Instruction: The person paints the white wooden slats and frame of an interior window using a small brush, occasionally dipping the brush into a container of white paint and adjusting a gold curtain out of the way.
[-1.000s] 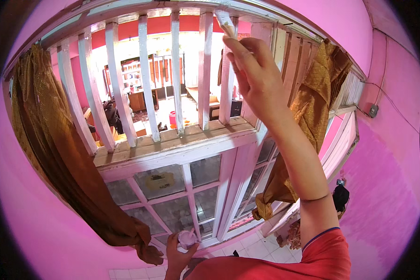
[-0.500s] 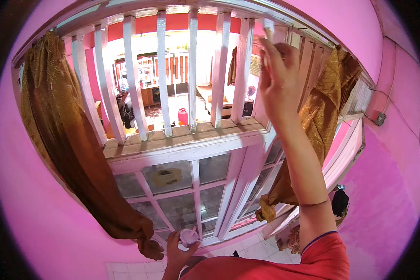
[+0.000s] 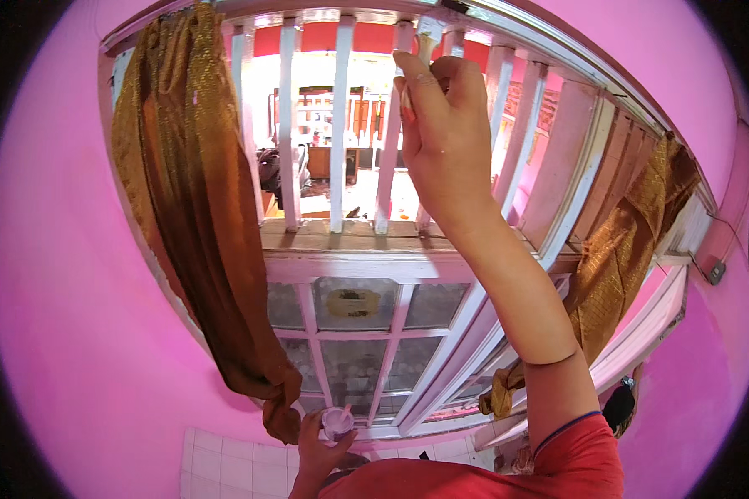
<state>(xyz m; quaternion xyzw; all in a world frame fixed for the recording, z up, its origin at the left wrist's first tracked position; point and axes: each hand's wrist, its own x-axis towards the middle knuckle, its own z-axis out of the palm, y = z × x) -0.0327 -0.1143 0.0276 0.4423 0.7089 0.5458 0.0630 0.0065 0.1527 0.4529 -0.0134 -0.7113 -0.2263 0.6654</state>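
Observation:
Raised high in front of the wooden slats, my right hand [image 3: 445, 125] is closed around a slim paintbrush [image 3: 425, 48]. The brush points up at the upper part of a white slat, near the top rail of the frame. Whether its bristles touch the wood, I cannot tell. A bit of its reddish handle shows beside my fingers. Low down, my left hand [image 3: 318, 449] grips a small round cup [image 3: 338, 423] with pale, paint-like stuff inside. White vertical slats [image 3: 339, 125] stand above a brownish wooden sill [image 3: 341, 236].
Brown-gold curtains hang knotted on both sides, the left one [image 3: 200, 200] and the right one [image 3: 620, 258]. Below the sill is a white-framed glass panel [image 3: 354, 366]. Pink walls [image 3: 66, 274] surround the opening. White floor tiles [image 3: 225, 466] lie below. A socket box [image 3: 714, 270] hangs at right.
My right hand has moved left along the slats with the paintbrush, while the view has turned rightward. My left hand still holds the cup low down.

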